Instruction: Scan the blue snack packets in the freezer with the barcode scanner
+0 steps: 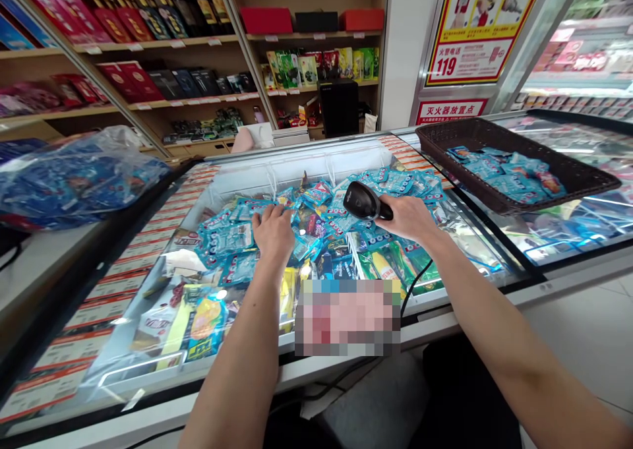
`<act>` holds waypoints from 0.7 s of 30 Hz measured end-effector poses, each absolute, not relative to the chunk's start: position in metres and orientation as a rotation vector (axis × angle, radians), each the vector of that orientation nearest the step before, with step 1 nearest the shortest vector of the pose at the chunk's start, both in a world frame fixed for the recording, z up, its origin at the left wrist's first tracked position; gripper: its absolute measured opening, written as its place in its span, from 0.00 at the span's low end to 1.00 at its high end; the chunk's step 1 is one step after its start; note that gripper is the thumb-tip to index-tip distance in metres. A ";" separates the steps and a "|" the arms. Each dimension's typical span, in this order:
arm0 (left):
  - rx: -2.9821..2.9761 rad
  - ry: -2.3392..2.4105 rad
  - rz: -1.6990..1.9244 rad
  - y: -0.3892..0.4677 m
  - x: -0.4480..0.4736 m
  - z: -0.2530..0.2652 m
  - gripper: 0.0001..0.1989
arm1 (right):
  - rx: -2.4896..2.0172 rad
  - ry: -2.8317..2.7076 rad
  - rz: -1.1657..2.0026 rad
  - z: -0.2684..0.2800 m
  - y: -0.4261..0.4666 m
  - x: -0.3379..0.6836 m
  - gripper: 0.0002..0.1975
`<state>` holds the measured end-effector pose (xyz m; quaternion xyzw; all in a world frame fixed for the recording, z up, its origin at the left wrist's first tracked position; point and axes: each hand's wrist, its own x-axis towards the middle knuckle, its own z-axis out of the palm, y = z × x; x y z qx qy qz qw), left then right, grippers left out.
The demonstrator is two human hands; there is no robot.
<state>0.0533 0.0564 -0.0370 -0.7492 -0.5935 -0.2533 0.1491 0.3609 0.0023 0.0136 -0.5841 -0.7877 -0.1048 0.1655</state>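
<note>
Many small blue snack packets (230,238) are spread in a loose heap over the glass top of a chest freezer (237,172). My left hand (274,231) rests palm down on packets at the heap's left part, fingers extended and somewhat apart; the packets partly hide the fingertips. In my right hand (408,218) is a black barcode scanner (363,202), gripped by its handle, its head pointing left above the packets. A dark cable (418,284) runs down from below my right hand over the freezer's front edge. Ice cream packages (202,324) show through the glass.
A brown woven basket (519,198) holding more blue packets stands at right. A large clear plastic bag of blue packages (74,179) lies at left. Price labels (111,284) line the freezer. Stocked shelves (192,40) and a black chair (339,106) stand behind. A blurred patch covers the front edge.
</note>
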 end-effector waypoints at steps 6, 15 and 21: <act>-2.171 -1.649 -0.832 0.053 0.066 -0.031 0.15 | -1.658 -2.205 -0.319 0.013 0.003 0.361 0.18; -2.822 -1.339 -0.727 0.055 0.106 -0.031 0.25 | -1.646 -2.219 -0.295 0.014 0.003 0.361 0.17; -2.732 -1.292 -0.682 0.056 0.104 -0.027 0.23 | -1.635 -2.224 -0.277 0.014 0.003 0.361 0.18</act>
